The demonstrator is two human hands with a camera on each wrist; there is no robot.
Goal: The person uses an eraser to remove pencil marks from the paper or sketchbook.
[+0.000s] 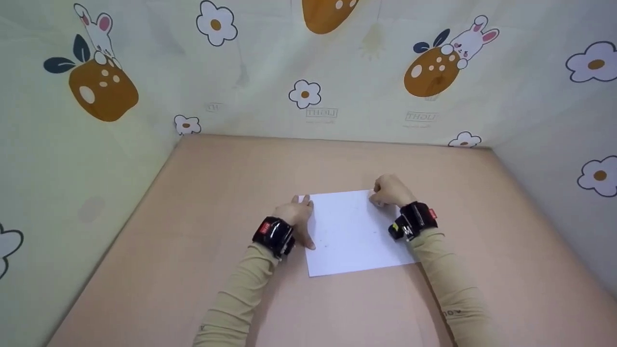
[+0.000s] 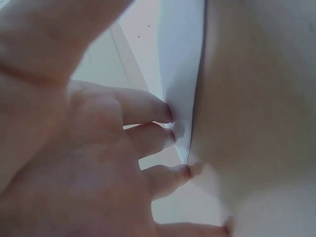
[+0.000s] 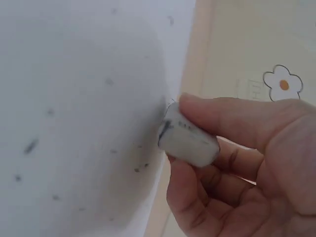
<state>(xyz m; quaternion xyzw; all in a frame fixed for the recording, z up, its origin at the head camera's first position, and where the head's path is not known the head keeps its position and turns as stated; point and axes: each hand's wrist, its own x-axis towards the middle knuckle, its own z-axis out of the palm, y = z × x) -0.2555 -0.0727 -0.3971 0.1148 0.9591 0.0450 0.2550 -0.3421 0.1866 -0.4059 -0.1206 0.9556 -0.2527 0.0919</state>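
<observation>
A white sheet of paper point(image 1: 349, 236) lies slightly askew on the tabletop. My left hand point(image 1: 295, 214) rests at its left edge, fingers spread near the top corner and thumb lower down. In the left wrist view, the straight fingertips point(image 2: 165, 112) touch the paper's border. My right hand point(image 1: 394, 192) is over the upper right corner. Between thumb and fingers it pinches a small whitish eraser point(image 3: 190, 143) with dark smudges, one end right at the paper. Dark eraser crumbs point(image 3: 31, 146) are scattered over the sheet.
The table has a tan, cardboard-coloured top point(image 1: 217, 193). Pale curtains with rabbits and flowers point(image 1: 305, 94) hang along the back and both sides. Each wrist carries a black camera band point(image 1: 274, 236), above beige sleeves.
</observation>
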